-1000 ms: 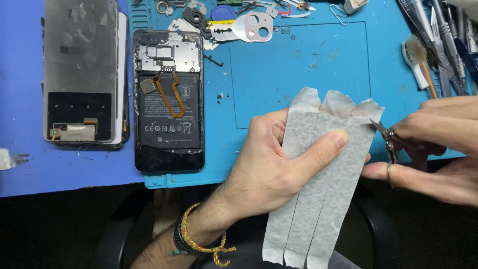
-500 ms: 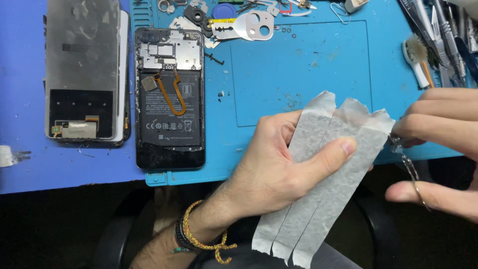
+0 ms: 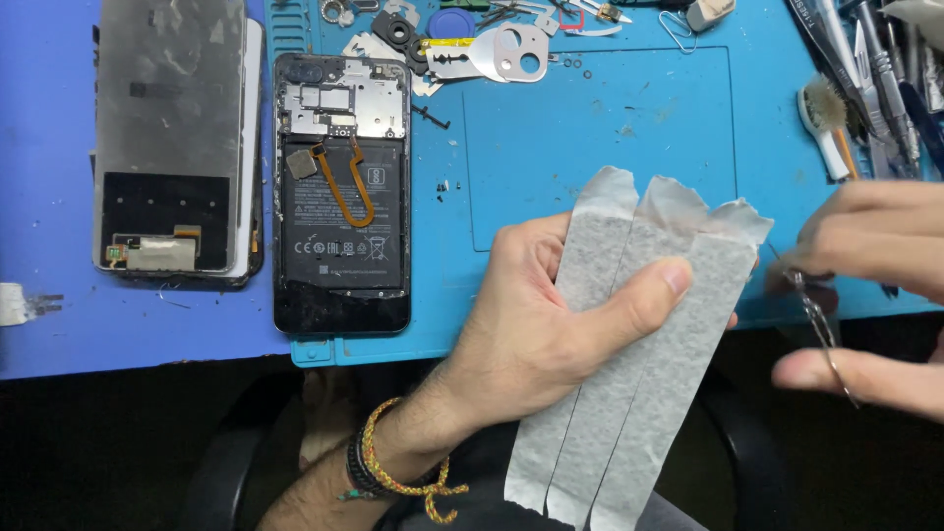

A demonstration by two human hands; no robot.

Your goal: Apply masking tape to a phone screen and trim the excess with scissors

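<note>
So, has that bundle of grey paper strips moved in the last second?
Yes. The bundle of grey paper strips in the left hand has drifted slightly left, towards the opened black phone, which stays put on the blue mat.

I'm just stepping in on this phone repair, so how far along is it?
Done: the phone lies opened on the blue mat, battery bare, with the screen panel set beside it and loose small parts above. In hand: the left hand holds three joined grey tape strips; the right hand has scissors at their edge. Left: the strips look uncut, and the phone is open.
</note>
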